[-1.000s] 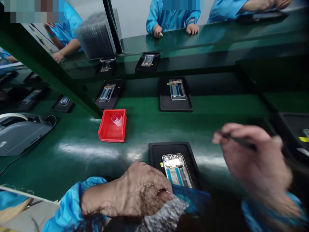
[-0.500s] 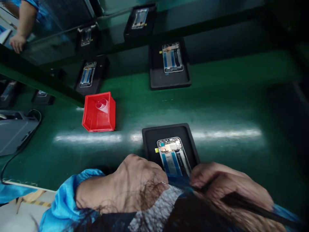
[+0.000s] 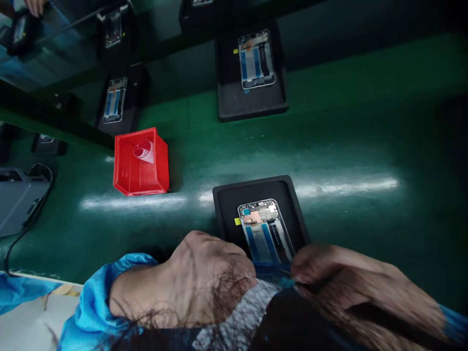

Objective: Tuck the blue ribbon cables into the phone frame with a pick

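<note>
An opened phone (image 3: 261,229) lies in a black tray (image 3: 223,200) close in front of me. Its circuit board, blue strips and black flex cable are exposed, and a yellow tab (image 3: 237,221) sticks out at its left. At the phone's lower end, a strip of blue film (image 3: 272,271) spans the gap between my hands. My left hand (image 3: 212,278) is closed at the film's left end, fingertips turned away from view. My right hand (image 3: 358,282) pinches the right end, blurred a little. Hair and dark and pale grey material hide what lies below.
A red bin (image 3: 141,173) holding a rolled white mesh piece (image 3: 145,150) stands left on the green table. Another opened phone (image 3: 257,61) lies in a tray beyond. A grey device (image 3: 24,200) with a cable sits far left. A co-worker's hand (image 3: 35,6) shows top left.
The view has shifted, so the far trays sit higher and the red bin farther left. My right hand has moved slightly right; my left hand stays almost in place beside the phone.
</note>
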Demonstrator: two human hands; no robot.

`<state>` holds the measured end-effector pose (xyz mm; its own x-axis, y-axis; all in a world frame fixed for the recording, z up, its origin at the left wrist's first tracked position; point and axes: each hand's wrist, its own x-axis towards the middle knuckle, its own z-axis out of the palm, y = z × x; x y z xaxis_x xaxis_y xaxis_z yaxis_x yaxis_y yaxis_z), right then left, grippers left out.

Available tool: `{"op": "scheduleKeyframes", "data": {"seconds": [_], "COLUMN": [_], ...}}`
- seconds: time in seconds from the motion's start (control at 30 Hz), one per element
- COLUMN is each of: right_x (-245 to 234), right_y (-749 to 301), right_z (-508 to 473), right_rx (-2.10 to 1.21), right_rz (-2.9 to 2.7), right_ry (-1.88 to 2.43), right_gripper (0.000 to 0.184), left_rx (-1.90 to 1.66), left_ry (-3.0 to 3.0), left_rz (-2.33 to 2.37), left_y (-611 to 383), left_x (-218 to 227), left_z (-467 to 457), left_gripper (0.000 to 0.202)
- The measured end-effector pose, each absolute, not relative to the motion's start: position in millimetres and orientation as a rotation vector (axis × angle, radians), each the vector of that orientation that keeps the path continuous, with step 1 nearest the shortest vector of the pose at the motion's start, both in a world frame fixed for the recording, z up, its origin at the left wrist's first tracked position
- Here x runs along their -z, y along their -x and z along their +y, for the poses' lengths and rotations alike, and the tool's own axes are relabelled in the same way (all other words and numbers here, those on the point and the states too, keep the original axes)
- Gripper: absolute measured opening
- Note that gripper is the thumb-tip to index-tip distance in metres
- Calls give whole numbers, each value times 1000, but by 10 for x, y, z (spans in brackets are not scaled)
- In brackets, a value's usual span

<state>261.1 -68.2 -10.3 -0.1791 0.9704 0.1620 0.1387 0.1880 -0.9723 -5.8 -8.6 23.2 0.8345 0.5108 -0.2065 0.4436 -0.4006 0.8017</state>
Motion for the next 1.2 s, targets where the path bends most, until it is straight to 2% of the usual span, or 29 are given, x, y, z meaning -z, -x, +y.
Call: {"op": "scheduleKeyframes", "data": {"seconds": [0.23, 0.47, 0.67, 0.77, 0.9, 1.2], "right_x": [40, -106, -92, -43, 52, 36], "right_y": [-2621, -2540, -2513, -2536, -2603, -2605], "right_z": [-615, -461, -440, -481, -592, -583], "right_rx": [-1142, -1043, -1016, -1057, -1129, -1181], "right_rz": [-1680, -1727, -1725, -1679, -1551, -1619], "right_ry": [1018, 1002, 991, 982, 999, 1020], "right_gripper": [21, 38, 39, 36, 21, 22], "left_rx": [-58, -102, -69, -76, -86, -136], "left_ry": [-2016, -1964, -1963, -1955, -1931, -1976], "left_rz": [691, 705, 718, 722, 723, 713], "left_y": [50, 2, 5, 10, 8, 3], "left_x": [-298, -338, -360, -349, -323, -290], "left_z": [-40, 34, 56, 51, 39, 24], "left_gripper": [9, 18, 18, 19, 15, 10]}}
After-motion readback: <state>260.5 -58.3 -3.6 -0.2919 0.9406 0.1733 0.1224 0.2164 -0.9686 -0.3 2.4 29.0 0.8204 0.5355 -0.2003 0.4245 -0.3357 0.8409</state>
